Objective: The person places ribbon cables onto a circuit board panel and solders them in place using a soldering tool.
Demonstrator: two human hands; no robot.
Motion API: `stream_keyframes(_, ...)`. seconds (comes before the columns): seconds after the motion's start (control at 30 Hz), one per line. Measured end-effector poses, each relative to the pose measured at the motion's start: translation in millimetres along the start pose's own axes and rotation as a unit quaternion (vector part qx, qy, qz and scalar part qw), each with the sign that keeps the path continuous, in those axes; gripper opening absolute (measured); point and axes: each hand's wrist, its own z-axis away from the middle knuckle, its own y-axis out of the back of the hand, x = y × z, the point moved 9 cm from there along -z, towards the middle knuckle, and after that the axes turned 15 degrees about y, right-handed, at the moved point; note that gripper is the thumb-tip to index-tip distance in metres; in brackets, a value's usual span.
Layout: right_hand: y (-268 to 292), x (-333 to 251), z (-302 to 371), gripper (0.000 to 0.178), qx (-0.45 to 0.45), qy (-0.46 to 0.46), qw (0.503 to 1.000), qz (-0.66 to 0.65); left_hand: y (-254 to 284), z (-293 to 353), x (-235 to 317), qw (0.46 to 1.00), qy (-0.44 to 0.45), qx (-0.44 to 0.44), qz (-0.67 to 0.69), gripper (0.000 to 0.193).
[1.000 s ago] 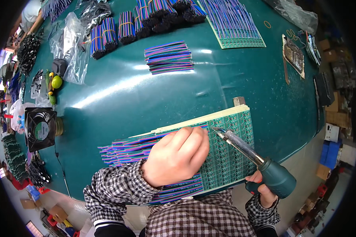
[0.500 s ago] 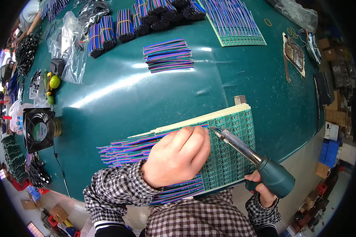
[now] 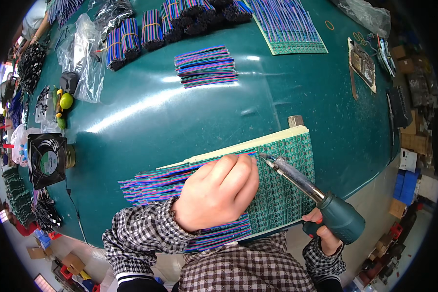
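Over a panel of small green circuit boards [image 3: 287,175], my left hand [image 3: 219,192] is closed in a pinch. A strip of multicoloured wires [image 3: 250,155] shows at its fingertips; the rest of the grip is hidden. Rows of similar blue, pink and black wires [image 3: 153,185] run leftward from the boards. My right hand [image 3: 326,233] is wrapped around the green handle of a soldering iron [image 3: 343,218], which slants up and left. Its tip is just right of my left fingertips, close above the boards' upper end. Whether it touches them I cannot tell.
Pale panels [image 3: 243,146] lie stacked under the boards, near a small block [image 3: 295,121]. Beyond are a loose wire bundle [image 3: 207,66], tied bundles [image 3: 152,30] and another wired panel [image 3: 299,48]. A black fan [image 3: 47,160] stands left; a stained pad [image 3: 362,65] lies far right.
The soldering iron's tip has shifted slightly right, away from the wire ends, and its handle a little right and down. My left hand stays in nearly the same place.
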Motion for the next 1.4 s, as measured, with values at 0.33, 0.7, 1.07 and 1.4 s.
stream_keyframes(0.33,1,3,2,0.071,-0.020,0.009,1.000,-0.018,0,-2,-2,1.000,0.010,-0.017,0.014,0.032)
stream_keyframes(0.7,-2,-2,1,0.079,0.040,-0.027,0.998,-0.029,-1,-4,-5,0.999,0.022,-0.038,0.032,0.032)
stream_keyframes(1.07,-1,-1,1,0.062,-0.005,0.036,0.999,0.026,0,-8,-5,0.999,-0.013,-0.035,0.033,0.032)
stream_keyframes(1.4,-2,2,4,0.063,0.009,0.002,1.000,0.021,1,-9,-5,0.998,-0.022,-0.035,0.038,0.032)
